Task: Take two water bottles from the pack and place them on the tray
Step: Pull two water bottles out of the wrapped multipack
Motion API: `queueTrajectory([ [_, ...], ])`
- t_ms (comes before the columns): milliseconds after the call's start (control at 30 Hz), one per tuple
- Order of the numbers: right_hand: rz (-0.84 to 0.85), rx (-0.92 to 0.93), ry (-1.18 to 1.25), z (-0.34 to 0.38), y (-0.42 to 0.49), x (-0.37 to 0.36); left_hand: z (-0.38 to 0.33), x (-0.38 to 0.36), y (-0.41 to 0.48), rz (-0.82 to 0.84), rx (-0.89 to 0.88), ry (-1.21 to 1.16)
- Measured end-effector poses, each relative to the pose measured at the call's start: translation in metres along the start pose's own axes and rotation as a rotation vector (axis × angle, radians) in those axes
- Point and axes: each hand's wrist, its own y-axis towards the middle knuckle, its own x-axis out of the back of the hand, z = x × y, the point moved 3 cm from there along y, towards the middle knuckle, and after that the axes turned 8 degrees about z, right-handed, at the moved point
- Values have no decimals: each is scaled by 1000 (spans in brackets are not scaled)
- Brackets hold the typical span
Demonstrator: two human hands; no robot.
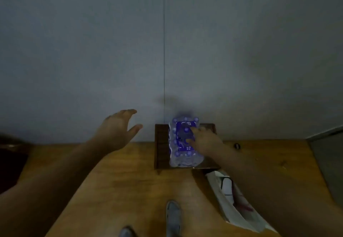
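Dark and dim, the room makes small things hard to see. On the far left a dark brown shape (11, 155) sits at the edge of the wooden worktop (118, 179); what it is cannot be told.

Next comes the left hand (115, 133). It is up in the air, above the worktop, with the fingers spread wide open. It holds nothing. It may be getting ready to help steady the pack, but that is only a guess.

In the middle, a dark wooden tray (161, 149) sits at the back of the worktop, close to the grey wall (92, 42). The pack of water bottles (181, 144) stands right on the tray, wrapped in clear plastic with a purple label on top. The bottle caps look purple too. The label has some white writing, but it is too blurry to read.

The right hand (206, 140) rests on top of the pack. Its fingers are bent and press into the wrap near the label, likely to tear it or pull a bottle out. No bottle is out of the pack yet, so the job looks just started.

To the right and nearer, a white plastic bag (233, 199) lies flat on the worktop. At the bottom, two grey shoes (172, 216) show below the worktop edge.
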Motion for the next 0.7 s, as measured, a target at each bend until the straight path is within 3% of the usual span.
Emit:
queueTrajectory([
  [367, 246, -120, -218, -21, 116, -84, 25, -79, 50, 118, 61, -113],
  [500, 234, -202, -323, -27, 137, -98, 35, -95, 55, 115, 93, -146],
  [700, 244, -216, -276, -34, 149, -108, 42, -108, 54, 98, 111, -160],
])
